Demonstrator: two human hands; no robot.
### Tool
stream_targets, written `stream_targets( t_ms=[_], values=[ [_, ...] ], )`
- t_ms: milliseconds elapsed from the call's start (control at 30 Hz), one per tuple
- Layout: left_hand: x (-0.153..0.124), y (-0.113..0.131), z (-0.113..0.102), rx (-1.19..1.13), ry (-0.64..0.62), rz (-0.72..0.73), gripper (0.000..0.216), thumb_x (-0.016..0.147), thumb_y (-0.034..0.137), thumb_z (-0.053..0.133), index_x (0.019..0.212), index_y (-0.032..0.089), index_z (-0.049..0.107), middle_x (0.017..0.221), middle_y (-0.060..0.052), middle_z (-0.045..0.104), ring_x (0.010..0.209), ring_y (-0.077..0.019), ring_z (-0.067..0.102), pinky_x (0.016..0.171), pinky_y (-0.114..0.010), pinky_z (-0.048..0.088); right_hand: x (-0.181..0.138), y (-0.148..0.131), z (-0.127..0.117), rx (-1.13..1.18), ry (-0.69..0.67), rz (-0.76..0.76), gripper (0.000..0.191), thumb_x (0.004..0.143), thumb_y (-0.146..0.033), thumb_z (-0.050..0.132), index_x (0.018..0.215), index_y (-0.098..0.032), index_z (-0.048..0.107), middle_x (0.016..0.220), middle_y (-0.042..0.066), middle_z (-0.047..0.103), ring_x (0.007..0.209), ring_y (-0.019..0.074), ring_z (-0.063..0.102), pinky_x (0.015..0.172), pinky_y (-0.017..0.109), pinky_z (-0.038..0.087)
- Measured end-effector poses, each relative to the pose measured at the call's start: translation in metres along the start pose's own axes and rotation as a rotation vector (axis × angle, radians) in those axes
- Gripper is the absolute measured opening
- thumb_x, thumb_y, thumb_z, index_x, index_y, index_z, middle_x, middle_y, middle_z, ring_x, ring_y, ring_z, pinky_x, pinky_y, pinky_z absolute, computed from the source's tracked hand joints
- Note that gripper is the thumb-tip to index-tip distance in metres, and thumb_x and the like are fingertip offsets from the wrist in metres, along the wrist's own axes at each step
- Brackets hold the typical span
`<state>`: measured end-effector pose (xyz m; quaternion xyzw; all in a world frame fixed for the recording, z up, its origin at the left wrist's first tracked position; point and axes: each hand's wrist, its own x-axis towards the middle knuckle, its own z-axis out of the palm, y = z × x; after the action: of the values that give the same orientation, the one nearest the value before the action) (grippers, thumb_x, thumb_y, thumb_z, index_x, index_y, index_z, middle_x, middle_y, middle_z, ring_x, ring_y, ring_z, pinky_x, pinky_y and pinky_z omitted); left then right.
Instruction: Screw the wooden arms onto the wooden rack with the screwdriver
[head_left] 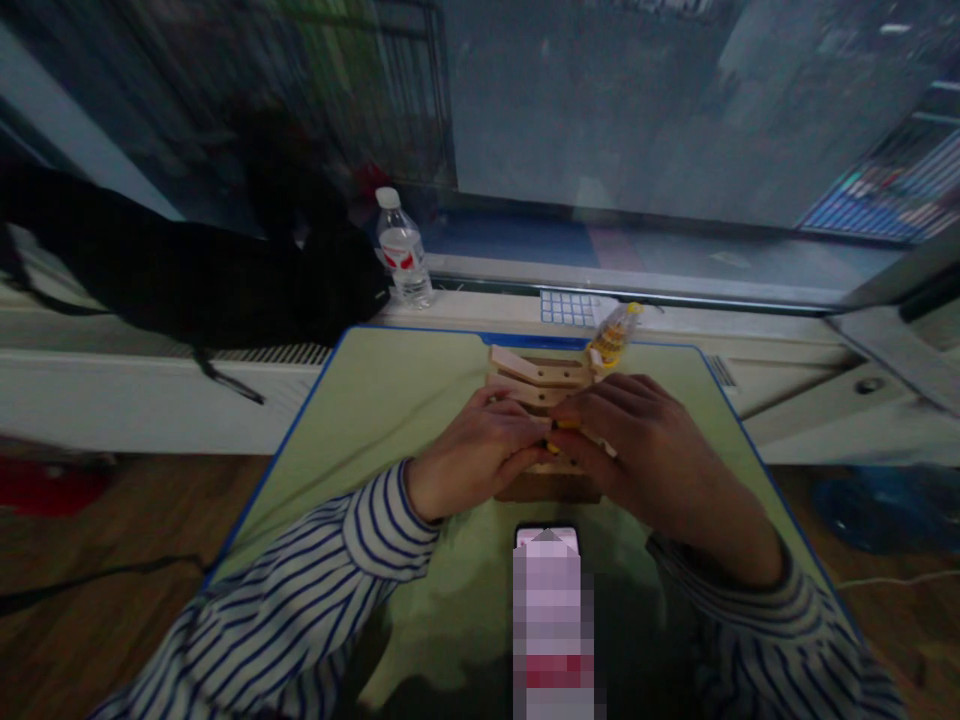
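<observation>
Both hands meet over a stack of pale wooden pieces point(534, 372) with drilled holes, lying on a light green table point(390, 400). My left hand point(480, 450) is curled, its fingertips pressed on the wood. My right hand point(645, 450) is curled too, pinching small yellow parts point(562, 425) between the two hands; what exactly they are is too small to tell. A small plastic bag of yellow parts point(615, 336) lies just beyond the wood.
A phone point(547, 540) lies on the table near me. On the sill behind stand a water bottle point(403, 250), a black bag point(210, 270) and a small gridded card point(568, 306). The floor is wooden on both sides.
</observation>
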<state>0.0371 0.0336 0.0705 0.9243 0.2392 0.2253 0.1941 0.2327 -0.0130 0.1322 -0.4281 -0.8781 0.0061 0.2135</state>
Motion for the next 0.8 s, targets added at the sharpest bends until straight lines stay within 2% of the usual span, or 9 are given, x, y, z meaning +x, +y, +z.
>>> stream_targets(
  t_ms=[233, 567, 700, 800],
  values=[
    [-0.0004, -0.0036, 0.0020, -0.015, 0.023, 0.015, 0.021, 0.093, 0.021, 0.048, 0.099, 0.024, 0.068, 0.100, 0.001, 0.071, 0.103, -0.0156, 0.061, 0.110, -0.042, 0.022, 0.0005, -0.0048, 0.0000, -0.123, 0.008, 0.037, 0.020, 0.091, -0.037, 0.055, 0.085, -0.018, 0.058, 0.082, 0.006, 0.064, 0.083, 0.0249, 0.058, 0.074, 0.037, 0.039],
    [-0.0006, -0.0025, 0.0068, 0.104, 0.127, -0.012, 0.017, 0.087, 0.038, 0.061, 0.099, 0.028, 0.069, 0.091, 0.002, 0.072, 0.093, -0.0173, 0.063, 0.109, -0.044, 0.023, 0.0011, -0.0027, 0.0051, -0.079, 0.053, 0.022, 0.021, 0.093, -0.036, 0.052, 0.089, -0.017, 0.061, 0.085, 0.007, 0.065, 0.085, 0.0248, 0.058, 0.076, 0.038, 0.042],
    [-0.0012, -0.0028, 0.0093, 0.102, 0.160, -0.016, 0.017, 0.087, 0.037, 0.062, 0.098, 0.027, 0.069, 0.091, 0.002, 0.073, 0.094, -0.0174, 0.063, 0.108, -0.044, 0.025, 0.0015, -0.0051, 0.0051, -0.030, 0.058, 0.018, 0.020, 0.092, -0.035, 0.054, 0.096, -0.017, 0.062, 0.092, 0.008, 0.067, 0.088, 0.0259, 0.060, 0.078, 0.040, 0.045],
    [-0.0008, -0.0020, 0.0077, 0.100, 0.142, -0.019, 0.020, 0.089, 0.041, 0.058, 0.097, 0.027, 0.070, 0.088, 0.001, 0.072, 0.092, -0.0176, 0.064, 0.108, -0.044, 0.025, -0.0002, -0.0049, 0.0017, 0.029, 0.068, -0.013, 0.024, 0.091, -0.032, 0.056, 0.109, -0.018, 0.061, 0.101, 0.008, 0.069, 0.094, 0.0247, 0.060, 0.084, 0.040, 0.046]
  ],
)
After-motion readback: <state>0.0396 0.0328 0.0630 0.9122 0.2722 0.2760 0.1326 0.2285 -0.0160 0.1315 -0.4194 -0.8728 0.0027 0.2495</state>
